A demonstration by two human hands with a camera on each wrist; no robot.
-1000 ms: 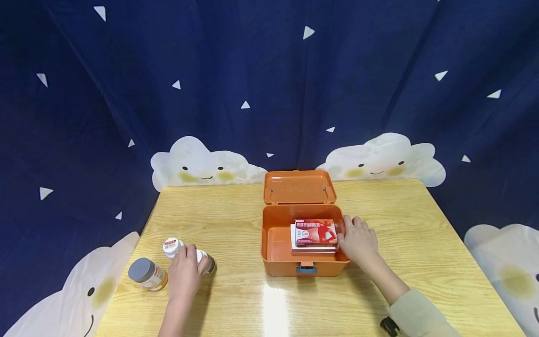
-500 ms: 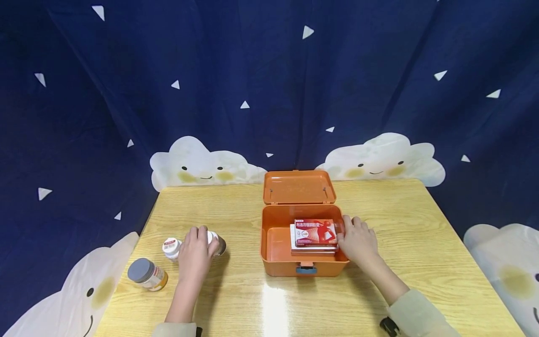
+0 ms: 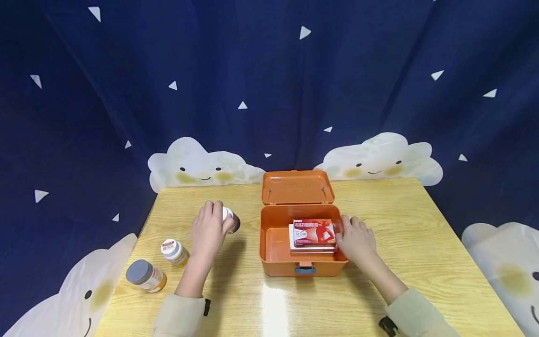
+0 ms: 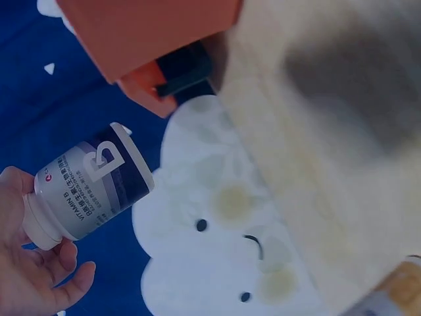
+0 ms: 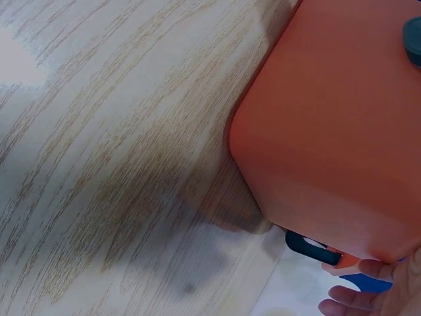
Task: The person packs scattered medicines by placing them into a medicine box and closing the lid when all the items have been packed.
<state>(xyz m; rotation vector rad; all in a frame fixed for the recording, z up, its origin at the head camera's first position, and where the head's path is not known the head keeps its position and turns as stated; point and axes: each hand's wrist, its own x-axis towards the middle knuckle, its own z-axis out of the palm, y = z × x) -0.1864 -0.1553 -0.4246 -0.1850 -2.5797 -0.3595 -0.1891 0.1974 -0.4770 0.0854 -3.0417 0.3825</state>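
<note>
My left hand (image 3: 209, 229) grips a vitamin B bottle (image 4: 95, 181) by its white cap, above the left part of the table. The left wrist view shows its white and dark-blue label and base pointing away from the palm. My right hand (image 3: 358, 239) holds the right wall of an open orange storage box (image 3: 306, 269), thumb over the rim; the right wrist view shows fingers (image 5: 358, 296) along the outside. Inside the box, on its right, a red medicine box (image 3: 313, 232) lies on top of white boxes (image 3: 312, 252).
A white-capped bottle (image 3: 175, 253) and a grey-lidded jar (image 3: 146, 276) lie tilted or stand at the table's left; which is unclear. The box lid (image 3: 297, 187) is folded back. A dark-blue curtain (image 3: 269, 84) with clouds hangs behind the wooden table (image 3: 320, 309).
My left hand has lifted the vitamin B bottle and carried it forward and to the right, uncovering the white-capped bottle. My right hand stays at the orange box.
</note>
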